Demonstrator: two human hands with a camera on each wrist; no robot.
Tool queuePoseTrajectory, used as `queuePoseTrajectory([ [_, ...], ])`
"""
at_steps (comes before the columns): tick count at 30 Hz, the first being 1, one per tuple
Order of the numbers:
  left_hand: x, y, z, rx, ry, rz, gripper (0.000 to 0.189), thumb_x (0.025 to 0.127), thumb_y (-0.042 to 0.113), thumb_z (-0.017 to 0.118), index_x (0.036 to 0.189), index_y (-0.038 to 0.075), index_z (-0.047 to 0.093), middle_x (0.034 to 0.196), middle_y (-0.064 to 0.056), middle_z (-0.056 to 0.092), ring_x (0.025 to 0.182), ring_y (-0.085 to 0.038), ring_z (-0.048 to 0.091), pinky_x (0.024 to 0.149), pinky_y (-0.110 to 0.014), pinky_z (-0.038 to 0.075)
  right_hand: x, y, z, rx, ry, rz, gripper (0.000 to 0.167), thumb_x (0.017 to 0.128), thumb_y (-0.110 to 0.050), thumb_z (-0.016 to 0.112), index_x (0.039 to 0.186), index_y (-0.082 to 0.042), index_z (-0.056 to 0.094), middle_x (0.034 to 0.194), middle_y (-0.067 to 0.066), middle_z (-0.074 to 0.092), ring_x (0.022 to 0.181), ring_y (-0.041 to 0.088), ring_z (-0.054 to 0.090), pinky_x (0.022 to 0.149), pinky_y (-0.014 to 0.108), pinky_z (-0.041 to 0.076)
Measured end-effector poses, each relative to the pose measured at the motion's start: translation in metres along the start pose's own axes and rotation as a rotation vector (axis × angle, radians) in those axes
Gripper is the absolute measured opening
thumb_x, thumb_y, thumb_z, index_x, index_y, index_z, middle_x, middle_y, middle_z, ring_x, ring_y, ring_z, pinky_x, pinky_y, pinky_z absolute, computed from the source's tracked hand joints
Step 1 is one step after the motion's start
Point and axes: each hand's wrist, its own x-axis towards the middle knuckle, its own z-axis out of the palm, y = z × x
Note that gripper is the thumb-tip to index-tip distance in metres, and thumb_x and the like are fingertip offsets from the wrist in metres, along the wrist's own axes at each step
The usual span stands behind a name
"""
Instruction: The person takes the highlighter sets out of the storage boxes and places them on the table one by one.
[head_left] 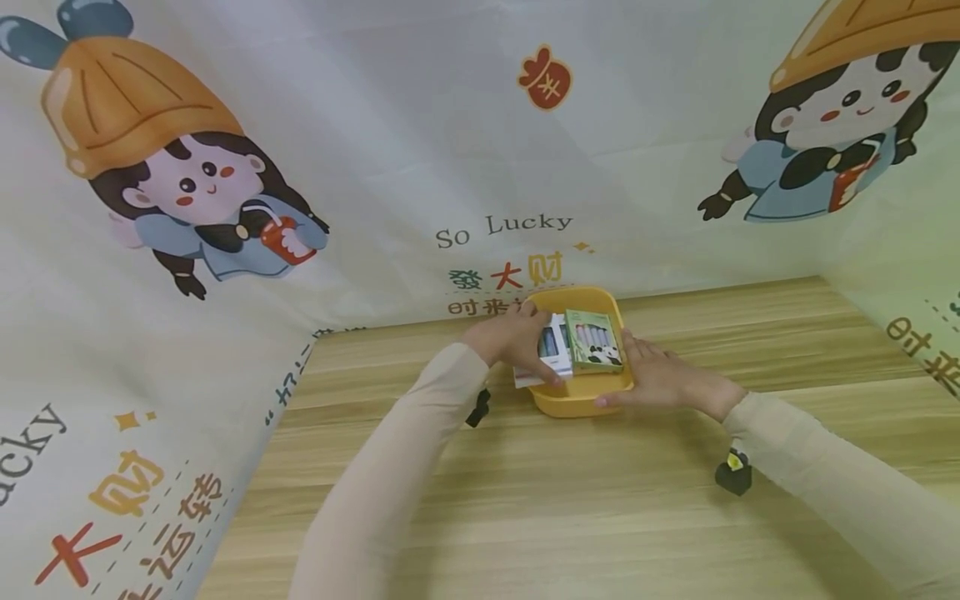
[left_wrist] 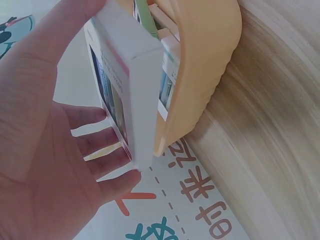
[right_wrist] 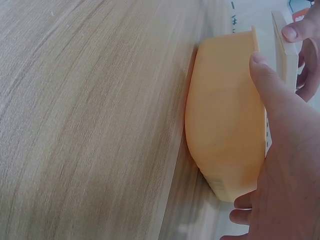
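Note:
A yellow plastic bin (head_left: 573,408) stands on the wooden table by the back wall. My left hand (head_left: 517,337) holds a white box (left_wrist: 142,105) between thumb and fingers, tilted above the bin's left rim. A window in its face shows coloured sticks. Inside the bin lies a green crayon box (head_left: 594,342) with a panda picture. Another white box (left_wrist: 170,55) with blue contents sits in the bin beside it. At the bin's right side, my right hand (head_left: 667,379) grips the near corner, thumb on the front rim; some of its fingers are hidden.
The wood-grain table (head_left: 570,517) spreads in front of the bin and to both sides. A printed white cloth (head_left: 390,150) hangs behind and at the sides, close to the bin's back. Black wrist devices (head_left: 733,473) hang below the sleeves.

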Motion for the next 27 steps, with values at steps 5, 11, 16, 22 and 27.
queuePoseTrajectory([
  [5,-0.003,0.001,0.001,0.009,-0.019,0.001,0.117,0.068,0.072,0.075,0.157,0.015,0.025,0.156,-0.014,0.033,0.145,-0.035,0.032,0.121,-0.048,0.033,0.0,0.0,0.0,0.001,0.0,-0.003,0.133,0.077,-0.084,0.052,0.154,0.01,-0.004,0.163,0.03,0.006,0.148,0.052,0.016,0.116,0.072,0.02],
  [11,-0.007,0.004,0.003,0.028,-0.028,0.004,0.116,0.068,0.075,0.073,0.157,0.017,0.025,0.156,-0.012,0.033,0.143,-0.032,0.035,0.12,-0.046,0.036,0.001,-0.001,0.0,0.002,-0.005,-0.003,0.133,0.078,-0.083,0.052,0.154,0.01,-0.004,0.163,0.031,0.007,0.149,0.052,0.016,0.116,0.073,0.02],
  [16,-0.01,0.006,0.006,0.03,-0.013,-0.002,0.115,0.068,0.075,0.072,0.156,0.016,0.028,0.158,-0.011,0.033,0.147,-0.032,0.033,0.12,-0.046,0.036,0.001,-0.001,-0.001,-0.006,-0.004,0.001,0.133,0.077,-0.084,0.052,0.154,0.01,-0.003,0.162,0.032,0.008,0.149,0.052,0.016,0.117,0.072,0.02],
  [22,-0.012,0.006,0.008,0.03,-0.008,-0.007,0.115,0.068,0.076,0.071,0.156,0.017,0.028,0.158,-0.01,0.034,0.143,-0.028,0.036,0.117,-0.044,0.04,0.0,-0.002,-0.002,-0.005,-0.003,0.002,0.133,0.078,-0.083,0.052,0.154,0.011,-0.003,0.162,0.032,0.008,0.148,0.052,0.016,0.116,0.072,0.02],
  [27,-0.016,0.005,0.009,0.038,-0.011,0.007,0.115,0.068,0.076,0.071,0.156,0.016,0.028,0.16,-0.012,0.032,0.145,-0.03,0.035,0.118,-0.045,0.039,-0.001,-0.003,-0.002,-0.004,-0.003,-0.003,0.132,0.079,-0.083,0.052,0.153,0.011,-0.003,0.162,0.033,0.008,0.148,0.052,0.016,0.117,0.072,0.02],
])
